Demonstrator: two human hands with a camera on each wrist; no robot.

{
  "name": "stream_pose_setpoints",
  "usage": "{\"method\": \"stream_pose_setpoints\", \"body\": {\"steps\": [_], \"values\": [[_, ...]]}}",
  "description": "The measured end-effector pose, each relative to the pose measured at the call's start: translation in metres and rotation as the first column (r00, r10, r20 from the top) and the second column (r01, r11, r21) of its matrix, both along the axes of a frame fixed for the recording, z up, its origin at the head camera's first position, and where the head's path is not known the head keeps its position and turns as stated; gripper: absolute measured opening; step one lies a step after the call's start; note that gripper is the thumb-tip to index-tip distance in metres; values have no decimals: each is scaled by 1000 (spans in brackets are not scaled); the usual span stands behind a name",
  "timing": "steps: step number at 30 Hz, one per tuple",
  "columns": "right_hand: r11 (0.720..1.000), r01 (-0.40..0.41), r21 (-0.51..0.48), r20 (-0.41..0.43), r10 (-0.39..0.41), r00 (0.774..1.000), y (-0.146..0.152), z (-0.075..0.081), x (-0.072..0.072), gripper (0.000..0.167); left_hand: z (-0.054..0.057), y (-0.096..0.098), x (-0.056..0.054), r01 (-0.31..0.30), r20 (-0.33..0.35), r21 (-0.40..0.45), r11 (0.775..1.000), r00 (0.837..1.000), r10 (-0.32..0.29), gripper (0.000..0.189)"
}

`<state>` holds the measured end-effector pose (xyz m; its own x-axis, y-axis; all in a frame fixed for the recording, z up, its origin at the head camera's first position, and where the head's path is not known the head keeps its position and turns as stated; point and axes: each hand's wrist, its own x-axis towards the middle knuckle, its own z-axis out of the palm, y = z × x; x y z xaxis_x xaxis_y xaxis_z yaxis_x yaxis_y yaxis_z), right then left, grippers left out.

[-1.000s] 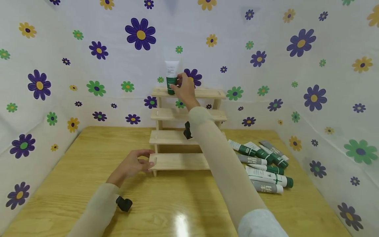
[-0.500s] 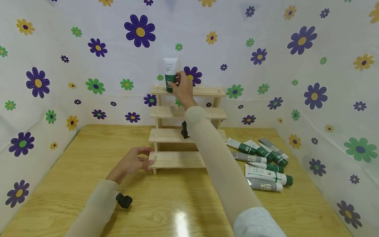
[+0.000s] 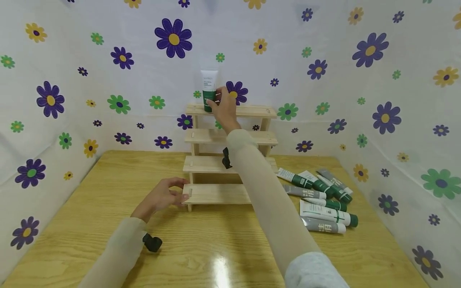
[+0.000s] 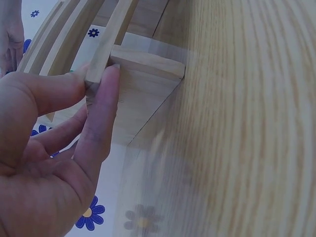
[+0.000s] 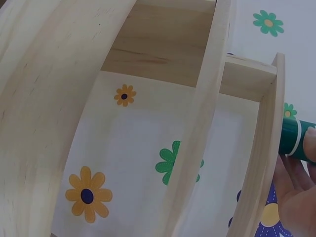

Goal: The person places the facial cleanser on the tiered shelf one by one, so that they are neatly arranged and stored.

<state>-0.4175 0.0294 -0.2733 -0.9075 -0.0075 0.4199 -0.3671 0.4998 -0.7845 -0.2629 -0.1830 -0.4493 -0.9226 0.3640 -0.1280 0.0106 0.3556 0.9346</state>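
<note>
Head view, left of centre: the person's left hand (image 3: 162,198) pinches the left end of the lowest board of a wooden stepped stand (image 3: 216,194), its grip seen closely at the left of the left wrist view. At upper centre, a white and green tube (image 3: 209,82) is upright at the top board's left part, just left of the right hand (image 3: 227,109), whose thumb and fingers are clamped on its green lower end; whether the tube rests on the board cannot be told. The right sleeve (image 3: 266,192) hides some of the lower boards. At right, heaped tubes (image 3: 322,212) overlap, their fine print unreadable. Right wrist view: held tube and hand are cut off by the right edge
</note>
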Motion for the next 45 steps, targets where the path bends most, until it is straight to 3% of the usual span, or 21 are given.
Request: {"method": "stream_pose_setpoints", "body": {"steps": [6,12,17,23,30,37,45], "values": [[1000,-2,16,33,1,999,6,-6,2,37,0,2,2,-16,8,0,1000,1000,16,53],[999,-15,-35,38,17,999,18,-9,1,50,-1,4,2,-17,1,2,1000,1000,17,54],[991,-92,-99,54,98,994,38,-2,5,55,0,4,1,-29,-6,-9,1000,1000,29,53],[966,-151,-211,136,182,974,63,9,17,55,-1,5,1,-19,-9,-4,1000,1000,19,54],[954,-203,-222,159,241,957,88,21,29,51,-1,5,0,-23,-6,-5,1000,1000,23,54],[965,-236,-116,208,256,944,113,26,42,56,2,6,0,-28,-6,-34,999,1000,28,54],[979,-184,88,241,159,957,135,22,49,43,1,4,1,-39,-6,-43,998,999,39,54]]}}
